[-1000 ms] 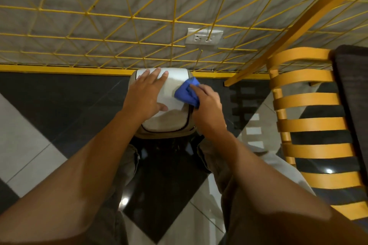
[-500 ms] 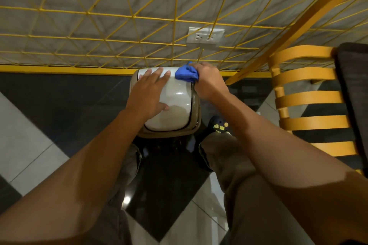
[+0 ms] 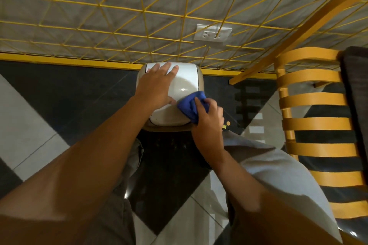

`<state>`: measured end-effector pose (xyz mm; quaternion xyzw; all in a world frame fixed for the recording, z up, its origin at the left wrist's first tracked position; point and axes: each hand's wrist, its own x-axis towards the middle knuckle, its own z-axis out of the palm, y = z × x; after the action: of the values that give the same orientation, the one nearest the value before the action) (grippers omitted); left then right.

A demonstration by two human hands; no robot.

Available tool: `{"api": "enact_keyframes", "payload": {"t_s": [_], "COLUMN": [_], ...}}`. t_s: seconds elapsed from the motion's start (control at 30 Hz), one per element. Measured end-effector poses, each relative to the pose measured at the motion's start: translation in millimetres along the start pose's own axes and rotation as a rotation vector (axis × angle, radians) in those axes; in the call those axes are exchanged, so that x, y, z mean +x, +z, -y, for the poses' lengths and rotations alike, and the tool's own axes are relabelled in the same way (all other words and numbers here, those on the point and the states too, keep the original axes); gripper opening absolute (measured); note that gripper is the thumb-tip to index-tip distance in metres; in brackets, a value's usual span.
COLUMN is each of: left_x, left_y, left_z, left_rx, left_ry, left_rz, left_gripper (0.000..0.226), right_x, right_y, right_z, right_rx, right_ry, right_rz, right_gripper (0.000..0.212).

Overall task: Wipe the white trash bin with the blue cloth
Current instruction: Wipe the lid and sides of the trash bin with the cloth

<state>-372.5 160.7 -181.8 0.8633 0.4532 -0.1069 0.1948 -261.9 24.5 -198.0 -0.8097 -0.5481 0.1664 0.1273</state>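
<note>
The white trash bin [image 3: 185, 85] stands on the floor against the wall, seen from above, its glossy lid facing me. My left hand [image 3: 157, 85] lies flat on the lid's left half with straight fingers reaching the far edge. My right hand [image 3: 207, 119] grips the bunched blue cloth [image 3: 190, 105] and presses it on the lid's near right corner. The bin's body below the lid is hidden by my arms.
A yellow slatted chair [image 3: 316, 123] stands close on the right beside a dark tabletop edge [image 3: 356, 89]. A yellow wire grid [image 3: 139, 16] covers the grey wall with a socket plate [image 3: 213, 34]. My knees flank the black and white tiled floor [image 3: 29, 125].
My right hand has drawn the blue cloth from the lid's far right corner back toward me to the near right corner. My left hand has stayed flat on the lid.
</note>
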Motion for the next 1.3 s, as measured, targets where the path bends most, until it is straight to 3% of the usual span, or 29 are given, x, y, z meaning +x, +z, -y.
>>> {"api": "enact_keyframes", "payload": {"t_s": [0.1,0.27,0.5,0.63,0.73,0.93,1.03,1.1,1.3], "left_x": [0,3,3,3,3,2,1,1,1], "left_y": [-1,-1,-2,-2,-3,-4,-5,-6,-5], "left_z": [1,3,3,0,0,-1,0,0,1], "left_rx": [0.002,0.038,0.062,0.072,0.07,0.023,0.0,-0.002,0.0], "left_ry": [-0.001,0.005,0.007,-0.005,0.001,0.001,-0.001,0.001,0.006], "left_rz": [0.01,0.0,0.004,-0.004,-0.002,0.017,0.025,0.028,0.017], "left_gripper": [0.096,0.093,0.091,0.091,0.091,0.089,0.09,0.09,0.09], "right_x": [-9,-25,-30,-29,-34,-29,-22,-18,-26], "right_y": [11,29,56,58,58,39,32,30,42], "right_z": [1,4,22,32,37,9,12,13,13], "right_rx": [-0.098,-0.234,-0.077,-0.043,-0.087,-0.274,-0.218,-0.146,-0.225], "right_ry": [-0.036,-0.018,0.081,0.035,-0.059,0.062,0.105,0.132,0.139], "right_rz": [-0.017,0.164,0.279,0.349,0.278,0.049,-0.044,-0.029,0.149], "right_gripper": [0.062,0.065,0.058,0.057,0.056,0.059,0.064,0.065,0.066]}}
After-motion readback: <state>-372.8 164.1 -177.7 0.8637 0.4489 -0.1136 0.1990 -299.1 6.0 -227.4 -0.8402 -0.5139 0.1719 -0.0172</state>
